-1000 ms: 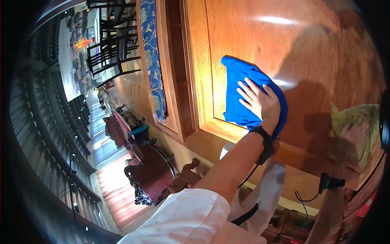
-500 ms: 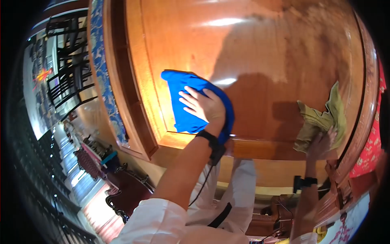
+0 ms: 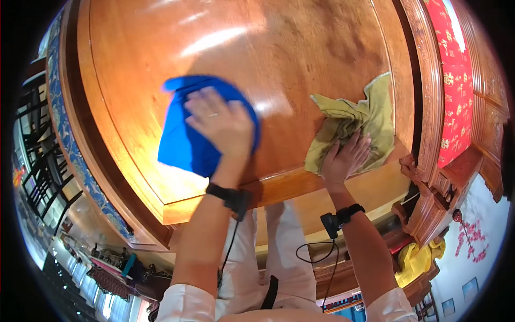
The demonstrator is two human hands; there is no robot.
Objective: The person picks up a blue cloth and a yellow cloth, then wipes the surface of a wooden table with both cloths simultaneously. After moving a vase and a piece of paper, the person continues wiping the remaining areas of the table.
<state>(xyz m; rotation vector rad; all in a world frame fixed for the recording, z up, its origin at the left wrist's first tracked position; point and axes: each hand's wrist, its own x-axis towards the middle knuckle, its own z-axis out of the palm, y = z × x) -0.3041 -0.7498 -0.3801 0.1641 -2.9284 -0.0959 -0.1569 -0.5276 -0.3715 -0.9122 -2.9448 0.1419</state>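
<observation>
Flat on the polished wooden tabletop (image 3: pixel 289 70) lies a blue cloth (image 3: pixel 185 142), toward the left. My left hand (image 3: pixel 222 121) rests palm down on it with fingers spread, slightly blurred. A folded, crumpled olive-yellow cloth (image 3: pixel 378 110) lies near the right edge of the tabletop. My right hand (image 3: pixel 346 161) is on its lower part, fingers extended and apart. Each wrist wears a black band with a small device.
A raised wooden rim and blue patterned strip (image 3: pixel 70 139) run along the left. At the right are a carved wooden edge (image 3: pixel 429 96) and a red patterned cloth (image 3: pixel 456 80). Dark chairs (image 3: pixel 43 155) stand far left; a yellow cloth (image 3: pixel 416 263) lies lower right.
The camera view has turned and shifted, so the tabletop and both cloths appear farther left. My right hand now shows more clearly on the olive-yellow cloth. Both hands remain on their cloths.
</observation>
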